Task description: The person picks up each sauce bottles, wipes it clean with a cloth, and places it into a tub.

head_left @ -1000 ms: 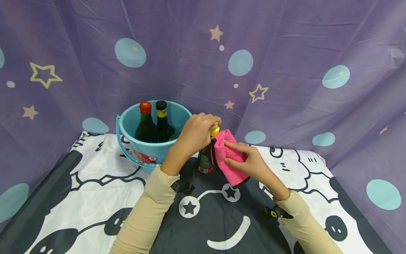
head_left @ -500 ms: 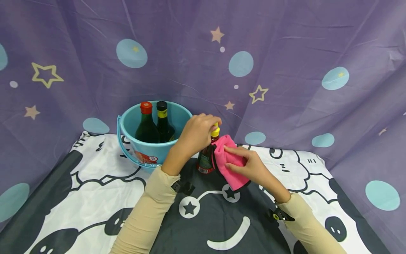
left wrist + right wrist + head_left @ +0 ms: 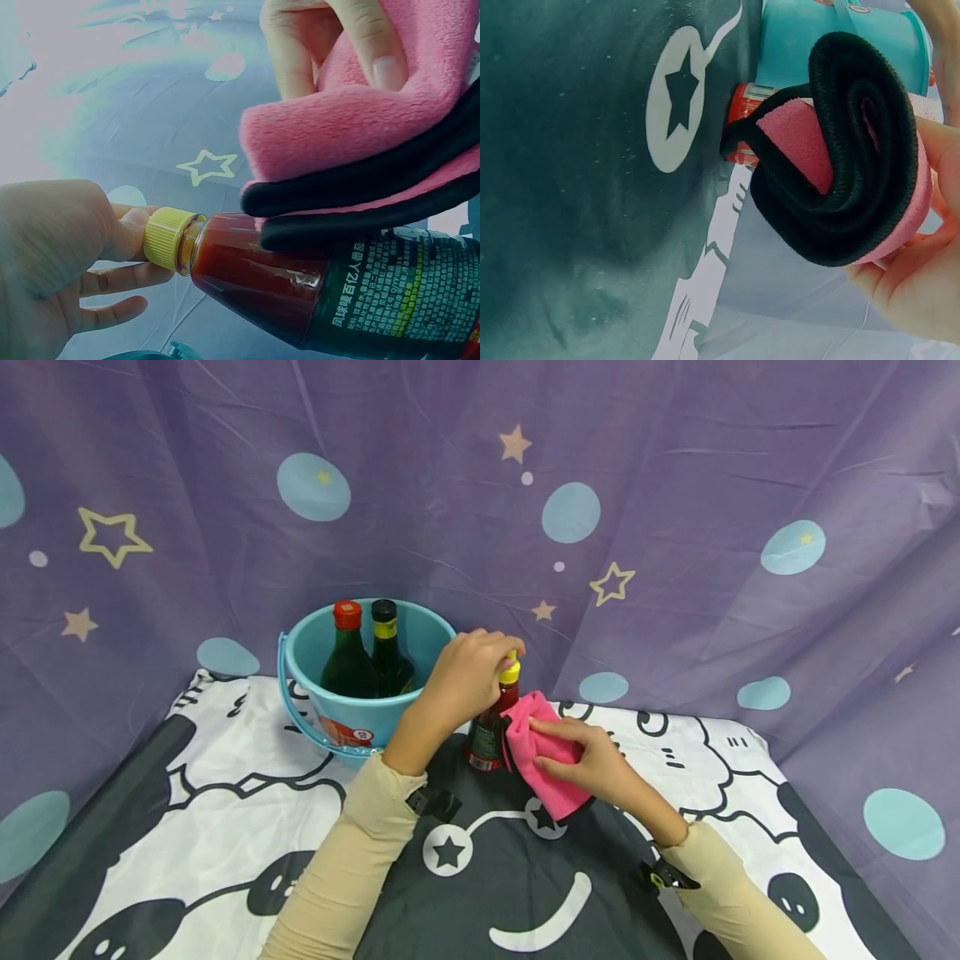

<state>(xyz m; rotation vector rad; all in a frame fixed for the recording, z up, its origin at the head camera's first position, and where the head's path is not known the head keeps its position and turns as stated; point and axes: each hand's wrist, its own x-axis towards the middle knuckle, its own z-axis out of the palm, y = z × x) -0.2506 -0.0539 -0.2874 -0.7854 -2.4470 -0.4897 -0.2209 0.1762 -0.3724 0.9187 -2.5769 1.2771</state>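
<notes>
A sauce bottle [image 3: 255, 274] with red-brown contents, a dark label and a yellow cap [image 3: 169, 238] stands upright on the cloth, to the right of the bucket. My left hand [image 3: 468, 672] pinches that cap between thumb and fingers. In my right hand [image 3: 592, 756] is a folded pink towel [image 3: 551, 768] with black edging, gripped by thumb and fingers. The towel lies against the right side of the bottle and hides part of its label. In the right wrist view the towel's rolled black edge [image 3: 840, 217] covers most of the bottle.
A light blue bucket [image 3: 367, 714] with a handle stands left of the bottle. Inside it are a red-capped green bottle [image 3: 348, 660] and a black-capped dark bottle [image 3: 390, 656]. A purple curtain [image 3: 420, 485] hangs behind the printed black-and-white cloth [image 3: 450, 910].
My right hand has slid the pink towel downward along the bottle, baring more of the neck below the cap. My left hand has kept its place on the cap.
</notes>
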